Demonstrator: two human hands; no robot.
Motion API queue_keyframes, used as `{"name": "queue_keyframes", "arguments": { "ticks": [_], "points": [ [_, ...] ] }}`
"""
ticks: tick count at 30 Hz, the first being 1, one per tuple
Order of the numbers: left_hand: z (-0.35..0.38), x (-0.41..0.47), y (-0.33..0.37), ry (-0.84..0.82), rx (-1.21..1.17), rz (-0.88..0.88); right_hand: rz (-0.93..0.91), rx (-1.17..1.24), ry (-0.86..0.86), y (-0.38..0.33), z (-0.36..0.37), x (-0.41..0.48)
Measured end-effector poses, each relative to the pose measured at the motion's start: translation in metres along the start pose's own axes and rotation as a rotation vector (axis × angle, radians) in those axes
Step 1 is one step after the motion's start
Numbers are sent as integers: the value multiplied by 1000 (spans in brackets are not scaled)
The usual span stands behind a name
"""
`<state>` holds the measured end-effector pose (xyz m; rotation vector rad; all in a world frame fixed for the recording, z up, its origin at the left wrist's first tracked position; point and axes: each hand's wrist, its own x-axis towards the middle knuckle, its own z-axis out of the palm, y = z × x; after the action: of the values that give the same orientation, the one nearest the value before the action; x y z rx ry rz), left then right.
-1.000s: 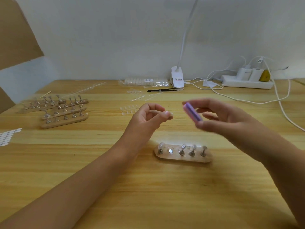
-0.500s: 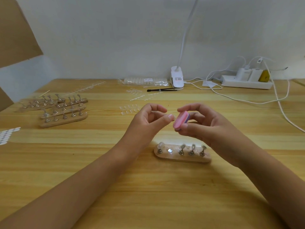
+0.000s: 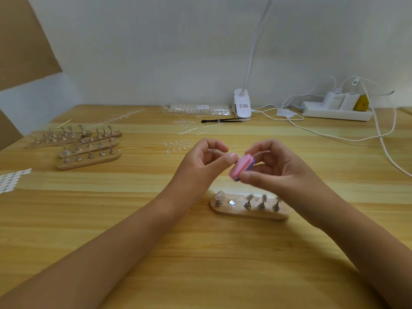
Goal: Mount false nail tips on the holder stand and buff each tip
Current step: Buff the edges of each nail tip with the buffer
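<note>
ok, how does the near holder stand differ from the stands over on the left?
The near holder stand lies alone at centre; the left stands sit bunched together. The near holder stand shows a bare metal disc second from left; the left stands are too small to check. Both: wooden bases with metal pegs.

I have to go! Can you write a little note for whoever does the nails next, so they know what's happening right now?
Left hand: pinches something small, likely a tip, mostly hidden behind the buffer.
Right hand: holds the pink buffer against it.
Stand: just in front of the hands, four pegs up, second spot from its left end bare.
Done: can't tell which tips are buffed.
Left: probably finish this one, set it on the bare spot, check the rest. Loose tips lie further back.
</note>
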<state>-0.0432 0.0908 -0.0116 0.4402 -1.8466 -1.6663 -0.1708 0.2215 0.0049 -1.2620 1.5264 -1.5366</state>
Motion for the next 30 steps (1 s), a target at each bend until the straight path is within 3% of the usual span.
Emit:
{"name": "queue_keyframes", "arguments": {
  "ticks": [2,5,10,15,23,28,30],
  "points": [
    [1,0,-1,-7,5,-4,-12,4,7,0,2,0],
    [-1,1,-1,7,-4,0,-68,73,153,0,-1,2],
    [0,0,-2,3,-2,-9,-23,34,54,2,3,1],
    [-2,2,-1,17,-20,-9,-80,126,199,-2,-2,3],
    [0,1,-2,5,-28,-38,-72,81,228,-9,-12,1],
    [1,1,-5,1,-27,-49,55,-75,42,-6,-8,0],
    [1,1,-6,-12,-30,-51,36,-49,93,-6,-7,0]
  ]
}}
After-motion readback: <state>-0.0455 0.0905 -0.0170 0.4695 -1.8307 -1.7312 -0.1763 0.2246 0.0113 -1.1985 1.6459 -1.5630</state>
